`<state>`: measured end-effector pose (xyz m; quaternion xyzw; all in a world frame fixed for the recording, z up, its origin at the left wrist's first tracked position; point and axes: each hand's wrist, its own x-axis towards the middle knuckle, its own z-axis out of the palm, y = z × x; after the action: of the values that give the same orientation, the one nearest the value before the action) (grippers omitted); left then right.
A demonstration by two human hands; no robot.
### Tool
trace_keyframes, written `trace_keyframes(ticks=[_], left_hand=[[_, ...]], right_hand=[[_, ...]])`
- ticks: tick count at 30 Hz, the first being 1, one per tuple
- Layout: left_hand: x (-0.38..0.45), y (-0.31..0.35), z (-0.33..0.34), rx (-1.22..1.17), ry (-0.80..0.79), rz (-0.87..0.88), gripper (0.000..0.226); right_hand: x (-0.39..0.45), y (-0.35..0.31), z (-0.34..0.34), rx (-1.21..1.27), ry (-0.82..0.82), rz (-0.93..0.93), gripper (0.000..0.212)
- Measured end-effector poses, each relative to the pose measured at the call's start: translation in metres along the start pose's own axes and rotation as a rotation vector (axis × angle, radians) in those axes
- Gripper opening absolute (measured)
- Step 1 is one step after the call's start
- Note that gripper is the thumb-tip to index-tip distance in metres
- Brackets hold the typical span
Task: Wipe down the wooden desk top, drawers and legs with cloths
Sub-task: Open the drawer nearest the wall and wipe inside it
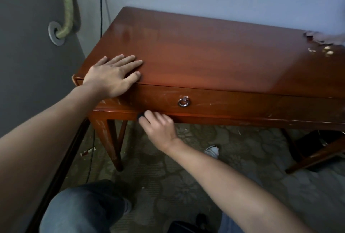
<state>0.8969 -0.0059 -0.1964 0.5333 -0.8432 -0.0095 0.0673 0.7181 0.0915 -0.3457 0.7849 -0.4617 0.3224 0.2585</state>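
Observation:
A reddish wooden desk [205, 49] stands against the wall. My left hand [113, 75] lies flat with straight fingers on the top's front left corner. Below it is a drawer front [214, 102] with a metal ring pull [183, 102]. My right hand [158, 128] grips a small dark cloth [140, 116] and holds it against the bottom rail under the drawer, left of the ring pull. Most of the cloth is hidden in my fingers. The front left leg [110, 143] shows pale scuffs.
Pale crumbs and a ragged light object [324, 40] lie at the top's far right. A black cable [101, 8] runs down the wall from an outlet. A padded pipe [65, 8] enters the left wall. On the patterned carpet, a white shoe [211, 151] and a dark bin [313, 145] sit under the desk.

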Motion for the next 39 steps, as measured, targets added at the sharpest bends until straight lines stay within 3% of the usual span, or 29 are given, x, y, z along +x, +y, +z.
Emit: trace_keyframes(ticks=[2,4,8,11,16,18,23,28,32,35,39], left_hand=[[-0.002,0.001,0.000,-0.007,0.015,-0.011,0.068],[-0.003,0.006,0.001,-0.003,0.026,-0.029,0.065],[-0.006,0.019,0.004,-0.028,0.061,-0.098,0.071],[-0.006,0.025,0.004,-0.033,0.061,-0.110,0.075],[-0.007,0.028,0.003,-0.024,0.058,-0.130,0.076],[-0.007,0.028,0.004,-0.026,0.056,-0.135,0.076],[-0.005,0.026,0.006,-0.034,0.060,-0.146,0.074],[-0.008,0.027,0.006,-0.050,0.068,-0.150,0.074],[-0.008,0.031,0.005,-0.038,0.082,-0.159,0.075],[-0.009,0.032,0.005,-0.045,0.083,-0.167,0.075],[-0.009,0.034,0.003,-0.052,0.066,-0.172,0.075]], right_hand=[[-0.029,0.034,-0.018,-0.062,-0.063,-0.016,0.009],[-0.071,0.079,-0.045,-0.142,-0.139,0.085,0.017],[-0.139,0.159,-0.110,-0.264,-0.236,0.554,0.029],[-0.153,0.189,-0.134,-0.212,-0.152,0.893,0.030],[-0.135,0.161,-0.104,-0.048,0.103,1.221,0.027],[-0.122,0.132,-0.089,0.031,0.126,1.164,0.027],[-0.055,0.066,-0.059,0.091,-0.019,0.646,0.022],[-0.059,0.089,-0.073,-0.057,-0.035,0.357,0.017],[-0.109,0.148,-0.103,-0.162,-0.086,0.517,0.020],[-0.103,0.156,-0.119,-0.129,-0.135,0.598,0.025],[-0.048,0.139,-0.125,-0.034,0.109,0.541,0.022]])
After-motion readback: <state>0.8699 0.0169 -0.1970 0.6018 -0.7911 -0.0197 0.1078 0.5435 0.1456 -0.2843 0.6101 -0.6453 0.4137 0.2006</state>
